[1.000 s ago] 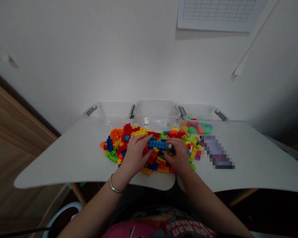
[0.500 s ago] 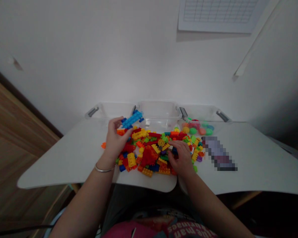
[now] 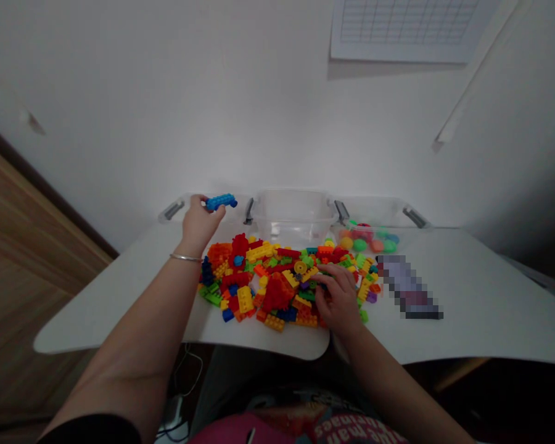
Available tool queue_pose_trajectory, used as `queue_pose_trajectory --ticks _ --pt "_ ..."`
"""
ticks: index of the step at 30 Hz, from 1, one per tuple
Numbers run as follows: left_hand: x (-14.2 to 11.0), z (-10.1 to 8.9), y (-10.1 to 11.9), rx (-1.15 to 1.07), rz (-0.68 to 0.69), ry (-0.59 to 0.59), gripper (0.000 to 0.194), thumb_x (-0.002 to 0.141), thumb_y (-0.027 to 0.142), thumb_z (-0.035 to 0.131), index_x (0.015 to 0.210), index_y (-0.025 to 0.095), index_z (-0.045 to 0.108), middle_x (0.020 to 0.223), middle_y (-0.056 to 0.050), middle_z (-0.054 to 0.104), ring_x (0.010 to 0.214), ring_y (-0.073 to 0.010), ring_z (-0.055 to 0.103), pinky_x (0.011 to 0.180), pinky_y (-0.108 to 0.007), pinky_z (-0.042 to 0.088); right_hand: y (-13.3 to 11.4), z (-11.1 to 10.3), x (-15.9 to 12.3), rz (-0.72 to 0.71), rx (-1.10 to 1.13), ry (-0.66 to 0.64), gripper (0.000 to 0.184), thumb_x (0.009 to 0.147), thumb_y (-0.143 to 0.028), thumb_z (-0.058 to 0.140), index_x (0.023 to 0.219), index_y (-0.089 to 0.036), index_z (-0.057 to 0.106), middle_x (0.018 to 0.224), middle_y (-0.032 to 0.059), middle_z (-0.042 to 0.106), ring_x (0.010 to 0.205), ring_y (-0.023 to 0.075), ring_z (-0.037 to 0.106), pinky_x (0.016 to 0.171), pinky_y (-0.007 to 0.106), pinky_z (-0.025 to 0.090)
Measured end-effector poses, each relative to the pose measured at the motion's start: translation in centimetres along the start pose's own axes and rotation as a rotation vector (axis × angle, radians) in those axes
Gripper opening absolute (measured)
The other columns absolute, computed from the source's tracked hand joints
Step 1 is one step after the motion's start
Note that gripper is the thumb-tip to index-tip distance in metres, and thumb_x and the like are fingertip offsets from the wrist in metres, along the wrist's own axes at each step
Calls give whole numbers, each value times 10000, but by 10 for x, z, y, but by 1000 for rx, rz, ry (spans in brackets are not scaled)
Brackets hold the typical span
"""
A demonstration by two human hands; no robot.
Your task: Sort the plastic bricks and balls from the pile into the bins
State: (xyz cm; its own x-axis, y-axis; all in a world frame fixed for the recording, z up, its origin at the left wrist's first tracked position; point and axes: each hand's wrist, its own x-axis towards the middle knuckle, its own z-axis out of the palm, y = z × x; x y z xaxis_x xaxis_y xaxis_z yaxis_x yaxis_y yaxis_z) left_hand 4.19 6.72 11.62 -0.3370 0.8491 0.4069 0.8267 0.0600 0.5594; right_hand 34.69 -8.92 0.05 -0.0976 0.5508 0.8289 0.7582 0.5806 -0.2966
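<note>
My left hand (image 3: 200,220) grips a blue toy block piece (image 3: 221,201), long and studded, with darker blue parts like wheels along its sides. It is held in the air over the left clear plastic box (image 3: 235,229), between thumb and fingers. My right hand (image 3: 340,296) rests at the right part of a heap of colourful building blocks (image 3: 277,290). Its fingers are spread with a gap between them and the thumb, the fingertips beside a yellow block (image 3: 310,274). Nothing shows held in it.
A middle clear box (image 3: 296,213) and a right clear box (image 3: 379,216) stand along the wall; the right one holds several coloured round pieces (image 3: 359,245). A blurred-out flat object (image 3: 409,287) lies on the white table (image 3: 472,296), right of the heap.
My left hand has lifted the blue toy piece up and left, from above the heap to over the left box. My right hand has barely moved.
</note>
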Motion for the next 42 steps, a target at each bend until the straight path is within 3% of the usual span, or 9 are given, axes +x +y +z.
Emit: queue_pose_trajectory --ticks 4,6,14,21,25,27,30,34,42 --pt "10 7 6 330 -36 -276 540 732 593 572 1067 173 626 1069 -180 711 1057 -396 639 901 -485 458 1 0 -1 18 -20 -3 280 801 -96 544 1018 -245 642 1176 70 626 1156 256 533 1014 482 432" --pt "12 8 9 409 -29 -322 570 728 626 535 1043 170 668 1089 -199 711 1077 -429 626 896 -503 448 1 0 -1 19 -25 -5 275 802 -95 544 1012 -241 643 1182 74 620 1172 259 522 1023 488 427" --pt "9 13 9 425 8 -307 536 750 596 496 1072 241 737 1162 -155 711 1114 -412 606 943 -525 395 0 0 -1 41 -22 -24 269 813 -101 541 1007 -252 649 1167 68 633 1179 262 521 1027 507 429" --pt "-14 5 -6 -2 241 -2 452 853 396 427 1165 192 683 1085 -89 723 986 -252 637 984 -389 419 1 1 -1 37 -19 -21 266 806 -97 543 1000 -248 647 1155 63 641 1172 255 526 1034 498 435" --pt "-50 -9 -8 -18 344 133 383 826 387 502 1100 185 676 1110 -91 698 1054 -269 600 1037 -414 380 2 1 0 31 -16 -14 260 815 -90 542 999 -242 646 1149 64 642 1171 252 525 1026 494 444" --pt "-72 -12 -7 94 303 113 392 817 417 531 1101 183 667 1102 -111 694 1091 -312 578 1012 -445 391 2 1 0 28 -12 -16 264 820 -85 541 1005 -242 646 1148 65 642 1170 251 525 1025 497 446" --pt "-100 -12 -7 331 249 -35 475 813 509 557 1140 179 657 1102 -156 689 1081 -368 571 949 -480 411 2 1 0 32 -4 -23 269 824 -85 544 1013 -245 650 1150 65 644 1172 252 525 1031 506 442" --pt "-118 -8 -11 476 254 -188 488 835 548 540 1123 176 667 1061 -173 695 1038 -379 584 899 -484 420 2 1 0 36 0 -18 266 823 -88 543 1004 -245 659 1142 66 650 1163 253 532 1028 507 445" --pt "-121 -3 -21 484 267 -127 354 849 491 547 987 205 705 1093 -143 692 1031 -357 561 880 -466 415 3 2 -1 53 9 -34 265 822 -103 544 1008 -249 663 1135 60 659 1153 254 538 1020 502 447"
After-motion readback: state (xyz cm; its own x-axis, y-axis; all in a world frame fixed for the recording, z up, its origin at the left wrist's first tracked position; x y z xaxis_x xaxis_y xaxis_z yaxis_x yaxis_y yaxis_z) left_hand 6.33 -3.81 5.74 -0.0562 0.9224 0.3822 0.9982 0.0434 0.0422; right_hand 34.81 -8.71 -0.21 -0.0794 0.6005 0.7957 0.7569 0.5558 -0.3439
